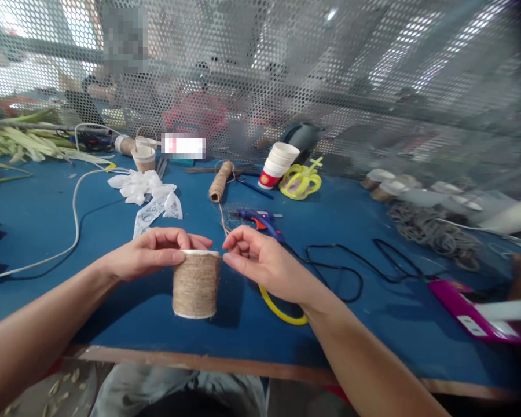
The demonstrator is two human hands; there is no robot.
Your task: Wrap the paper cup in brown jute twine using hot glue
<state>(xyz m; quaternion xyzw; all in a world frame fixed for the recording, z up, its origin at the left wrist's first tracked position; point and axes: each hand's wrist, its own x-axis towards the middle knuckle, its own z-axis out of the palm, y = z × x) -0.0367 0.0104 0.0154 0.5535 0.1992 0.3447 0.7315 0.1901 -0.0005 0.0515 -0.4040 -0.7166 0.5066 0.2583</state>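
Observation:
A paper cup (195, 289) wrapped in brown jute twine is in front of me, close to the table's front edge. My left hand (160, 249) grips its white rim, thumb outside and fingers over the far side. At the rim's right side, my right hand (264, 260) has curled fingers, with thumb and forefinger close together. A strand of twine (222, 217) runs from a twine roll (220, 182) down to these fingers, which partly hide it. Beyond the right hand lies a blue glue gun (260, 217) with an orange trigger.
White lacy cloth (147, 191) lies left of centre. Stacked paper cups (279, 165) and a yellow crown-shaped piece (301, 180) stand at the back. A yellow ring (282, 310) lies under my right wrist. Black cord (351, 278), a purple power strip (464, 310) and grey cord (434, 234) occupy the right.

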